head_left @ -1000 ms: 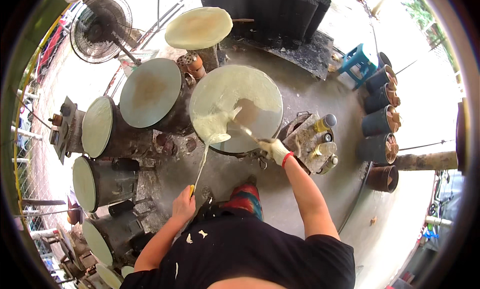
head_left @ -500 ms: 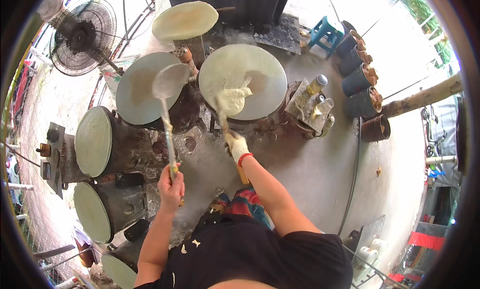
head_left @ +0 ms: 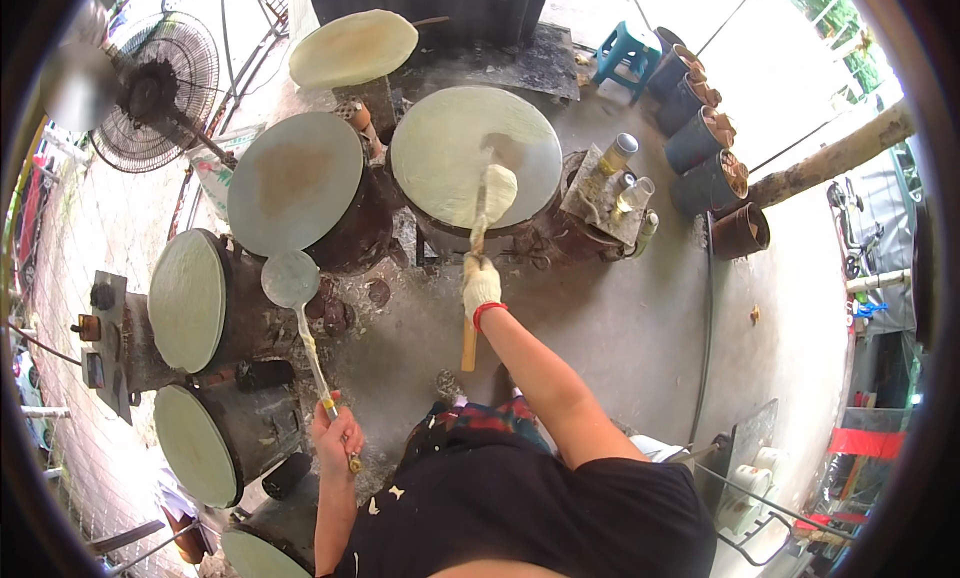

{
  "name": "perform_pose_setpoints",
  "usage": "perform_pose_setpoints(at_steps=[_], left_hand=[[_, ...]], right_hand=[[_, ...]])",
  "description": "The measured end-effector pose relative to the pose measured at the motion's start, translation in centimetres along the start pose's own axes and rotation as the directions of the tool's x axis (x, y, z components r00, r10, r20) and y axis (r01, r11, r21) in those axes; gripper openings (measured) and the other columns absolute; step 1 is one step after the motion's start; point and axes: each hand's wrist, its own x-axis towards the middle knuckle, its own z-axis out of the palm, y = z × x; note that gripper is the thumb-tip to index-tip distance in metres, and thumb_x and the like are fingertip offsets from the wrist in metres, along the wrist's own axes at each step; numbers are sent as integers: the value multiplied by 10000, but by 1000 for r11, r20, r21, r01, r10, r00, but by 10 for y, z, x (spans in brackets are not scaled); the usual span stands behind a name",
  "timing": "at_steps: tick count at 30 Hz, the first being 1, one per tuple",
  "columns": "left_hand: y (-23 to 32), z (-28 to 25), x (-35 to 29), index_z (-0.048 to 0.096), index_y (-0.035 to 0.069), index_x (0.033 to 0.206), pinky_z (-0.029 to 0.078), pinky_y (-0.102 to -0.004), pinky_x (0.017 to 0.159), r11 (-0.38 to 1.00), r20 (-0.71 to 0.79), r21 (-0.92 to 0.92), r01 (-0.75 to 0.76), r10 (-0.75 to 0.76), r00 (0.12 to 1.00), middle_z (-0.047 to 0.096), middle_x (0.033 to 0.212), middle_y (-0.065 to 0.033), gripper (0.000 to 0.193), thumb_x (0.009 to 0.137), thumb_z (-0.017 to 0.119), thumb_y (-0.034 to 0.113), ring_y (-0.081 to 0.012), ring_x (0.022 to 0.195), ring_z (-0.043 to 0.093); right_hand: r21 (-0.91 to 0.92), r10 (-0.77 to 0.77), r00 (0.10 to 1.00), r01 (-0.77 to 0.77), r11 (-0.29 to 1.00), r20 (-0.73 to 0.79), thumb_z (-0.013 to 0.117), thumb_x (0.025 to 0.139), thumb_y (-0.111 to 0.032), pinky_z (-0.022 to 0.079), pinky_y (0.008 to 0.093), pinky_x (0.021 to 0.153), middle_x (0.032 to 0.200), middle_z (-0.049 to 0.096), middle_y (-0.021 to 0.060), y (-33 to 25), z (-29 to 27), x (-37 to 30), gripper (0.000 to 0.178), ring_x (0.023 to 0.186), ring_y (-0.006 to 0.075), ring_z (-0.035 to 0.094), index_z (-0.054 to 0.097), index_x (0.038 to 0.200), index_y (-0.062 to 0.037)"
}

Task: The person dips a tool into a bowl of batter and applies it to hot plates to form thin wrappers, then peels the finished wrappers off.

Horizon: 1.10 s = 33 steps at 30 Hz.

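Note:
My left hand (head_left: 338,438) is wrapped round the handle of a long metal ladle (head_left: 290,278). Its bowl is over the floor, just below a bare grey round griddle (head_left: 275,193). My right hand (head_left: 481,290), in a white glove with a red band at the wrist, grips a wooden-handled batter spreader (head_left: 469,346). The spreader's far end rests in a lump of pale batter (head_left: 500,190) on the large centre griddle (head_left: 540,163). A thin pale layer coats most of that plate; a grey patch shows at its right.
More griddles with pale rounds (head_left: 188,303) stand along the left. A round flatbread (head_left: 355,50) lies at the back. A fan (head_left: 155,88) is at the upper left. Bottles (head_left: 620,156) stand on a stand right of the centre griddle; a teal stool (head_left: 628,58) and several buckets (head_left: 700,138) are beyond.
The ladle has swung down and left, away from above the grey griddle. My right hand and the spreader have moved right across the centre griddle, and the batter lump has become smaller.

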Motion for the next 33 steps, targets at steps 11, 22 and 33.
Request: perform_pose_setpoints(at_steps=[11, 22, 33], left_hand=[[-35, 78, 15, 479, 87, 1134, 317, -226, 349, 992, 164, -91, 85, -69, 984, 389, 637, -11, 233, 903, 471, 57, -58, 361, 319], [-101, 223, 16, 497, 107, 1135, 315, -223, 413, 985, 201, -142, 96, -67, 977, 384, 684, -3, 213, 926, 499, 152, -68, 428, 324], [-121, 278, 28, 477, 65, 1111, 332, -233, 423, 978, 140, -192, 77, -50, 989, 448, 852, -40, 236, 898, 552, 136, -92, 500, 383]], right_hand=[[-298, -218, 931, 306, 904, 294, 524, 885, -279, 410, 321, 529, 639, 544, 41, 66, -71, 62, 264, 553, 150, 493, 596, 969, -38], [-461, -72, 866, 332, 823, 495, 457, 905, -334, 460, 451, 748, 881, 626, 243, -10, -223, 95, 337, 837, 414, 602, 578, 1007, -36], [-528, 93, 674, 477, 703, 732, 482, 884, -313, 434, 422, 868, 1020, 606, 251, -44, -277, 123, 339, 1004, 385, 569, 585, 1074, -52]])
